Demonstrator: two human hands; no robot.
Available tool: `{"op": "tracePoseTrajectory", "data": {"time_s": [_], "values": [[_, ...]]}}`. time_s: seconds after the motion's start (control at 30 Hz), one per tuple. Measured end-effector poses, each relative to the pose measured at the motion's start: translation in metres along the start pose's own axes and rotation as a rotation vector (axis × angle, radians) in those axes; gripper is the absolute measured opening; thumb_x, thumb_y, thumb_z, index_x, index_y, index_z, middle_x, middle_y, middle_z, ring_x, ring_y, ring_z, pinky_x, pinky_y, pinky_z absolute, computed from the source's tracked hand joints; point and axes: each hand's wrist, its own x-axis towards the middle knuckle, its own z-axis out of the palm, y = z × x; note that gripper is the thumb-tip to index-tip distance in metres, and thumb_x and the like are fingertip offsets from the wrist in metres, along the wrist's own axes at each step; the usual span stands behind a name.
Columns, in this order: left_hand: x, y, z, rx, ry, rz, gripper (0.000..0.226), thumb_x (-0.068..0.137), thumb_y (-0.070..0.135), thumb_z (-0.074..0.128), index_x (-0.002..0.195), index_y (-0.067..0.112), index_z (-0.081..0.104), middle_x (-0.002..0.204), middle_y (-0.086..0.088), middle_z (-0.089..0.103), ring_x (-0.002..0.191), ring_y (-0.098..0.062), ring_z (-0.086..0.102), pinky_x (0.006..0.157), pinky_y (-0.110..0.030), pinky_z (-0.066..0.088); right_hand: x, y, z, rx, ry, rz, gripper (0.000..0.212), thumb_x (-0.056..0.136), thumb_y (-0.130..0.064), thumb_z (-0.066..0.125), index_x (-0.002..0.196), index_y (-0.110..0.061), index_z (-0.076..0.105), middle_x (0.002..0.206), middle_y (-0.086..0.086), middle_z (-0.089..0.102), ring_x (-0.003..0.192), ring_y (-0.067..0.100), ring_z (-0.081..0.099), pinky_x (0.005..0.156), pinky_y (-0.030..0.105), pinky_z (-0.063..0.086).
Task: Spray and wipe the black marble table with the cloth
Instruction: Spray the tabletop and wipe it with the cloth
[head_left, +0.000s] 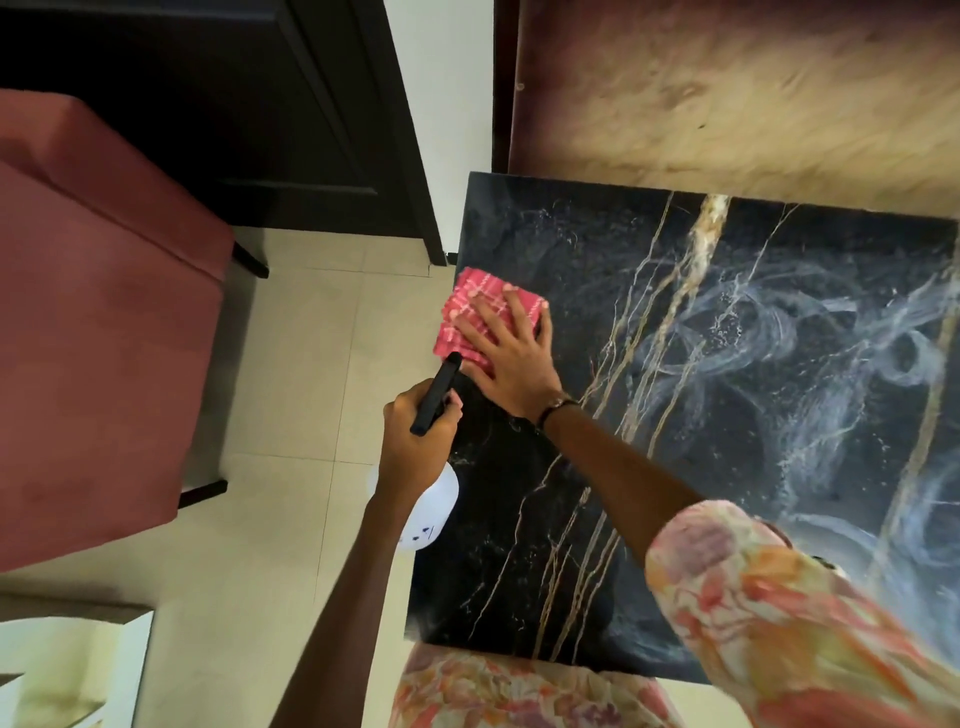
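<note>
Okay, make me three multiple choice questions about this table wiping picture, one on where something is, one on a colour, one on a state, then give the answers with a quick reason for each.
1. Where does the cloth lie on the black marble table?
A. by its left edge
B. at its centre
C. on the floor

2. What colour is the cloth?
A. blue
B. pink-red check
C. plain white

3. What is the left hand doing?
A. hanging idle
B. lying flat on the table
C. holding the spray bottle

Answers: 1 A, the cloth sits at the table's left rim. 2 B, pale lines cross pink-red fabric. 3 C, its fingers curl round the bottle's black top, while the right hand presses flat on the cloth.
</note>
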Motion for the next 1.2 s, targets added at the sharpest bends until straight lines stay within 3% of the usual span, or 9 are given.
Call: {"op": "tracePoseTrajectory", "data": {"time_s": [0.13,0.2,0.27,0.37,0.5,0.67,0.8,1.03,1.2], "values": [[0.015,0.005,0.002,0.024,0.007,0.018,0.014,0.088,0.004,0.056,0.081,-0.007,0.061,0.06,-0.02,0.052,0.046,-0.025,0.043,0.046,-0.027,0.037,-0.038,0.015,0.009,-0.055,-0.002,-0.259,0.059,0.092,-0.065,0.024,0.145,-0.039,0.025,0.156,-0.001,0.025,0.145,0.034,0.012,0.112,0.066,0.009],[0.024,0.008,0.003,0.058,0.003,0.023,0.015,0.089,0.006,0.056,0.082,-0.005,0.062,0.06,-0.016,0.055,0.045,-0.018,0.046,0.045,-0.022,0.038,-0.056,0.048,0.012,-0.096,0.011,-0.321,0.061,0.092,-0.067,0.024,0.146,-0.041,0.02,0.157,-0.001,0.022,0.145,0.033,0.013,0.113,0.065,0.01],[0.033,0.011,0.005,0.071,-0.007,0.014,0.015,0.09,0.008,0.056,0.08,-0.002,0.062,0.056,-0.007,0.052,0.041,-0.014,0.045,0.044,-0.014,0.036,-0.057,0.078,0.007,-0.108,0.033,-0.263,0.062,0.091,-0.069,0.023,0.146,-0.041,0.019,0.156,0.0,0.023,0.145,0.033,0.016,0.112,0.065,0.014],[0.045,0.016,0.007,0.071,-0.013,0.016,0.016,0.09,0.009,0.056,0.082,-0.003,0.064,0.059,-0.01,0.055,0.043,-0.016,0.045,0.044,-0.01,0.036,-0.021,0.105,-0.007,-0.092,0.026,-0.081,0.064,0.091,-0.07,0.02,0.147,-0.04,0.02,0.157,0.0,0.024,0.146,0.033,0.013,0.112,0.065,0.012],[0.057,0.023,0.011,0.073,-0.024,0.044,0.018,0.09,0.009,0.057,0.082,-0.005,0.064,0.063,-0.023,0.058,0.046,-0.024,0.045,0.048,-0.023,0.038,0.053,0.083,-0.018,0.004,0.061,0.12,0.065,0.089,-0.069,0.023,0.146,-0.038,0.027,0.156,-0.001,0.026,0.145,0.035,0.014,0.111,0.067,0.004],[0.069,0.033,0.013,0.044,-0.051,0.06,0.018,0.086,0.011,0.056,0.079,-0.005,0.061,0.063,-0.029,0.056,0.047,-0.029,0.041,0.048,-0.031,0.035,0.064,0.038,-0.011,-0.006,0.052,-0.048,0.063,0.089,-0.063,0.018,0.145,-0.036,0.03,0.155,0.002,0.028,0.144,0.037,0.015,0.11,0.07,0.007],[0.08,0.034,0.014,0.033,-0.053,0.029,0.017,0.088,0.006,0.056,0.077,-0.005,0.061,0.05,-0.005,0.046,0.039,-0.014,0.037,0.045,-0.023,0.032,0.017,0.082,-0.004,-0.081,0.06,-0.244,0.061,0.092,-0.067,0.021,0.145,-0.04,0.024,0.156,0.0,0.026,0.145,0.033,0.017,0.114,0.063,0.01],[0.086,0.035,0.011,0.047,-0.084,0.059,0.016,0.09,0.007,0.055,0.084,-0.005,0.064,0.067,-0.024,0.059,0.045,-0.017,0.044,0.045,-0.01,0.035,0.089,0.125,-0.032,0.021,0.093,0.186,0.068,0.087,-0.071,0.017,0.147,-0.04,0.022,0.158,-0.002,0.018,0.146,0.034,0.007,0.111,0.065,-0.002],[0.09,0.038,0.009,0.017,-0.095,0.054,0.017,0.089,0.007,0.055,0.082,-0.008,0.062,0.071,-0.033,0.058,0.045,-0.022,0.038,0.044,-0.021,0.033,0.143,0.067,-0.029,-0.037,0.062,0.118,0.066,0.09,-0.067,0.019,0.149,-0.038,0.017,0.159,-0.002,0.016,0.146,0.035,0.005,0.109,0.063,-0.008]]}}
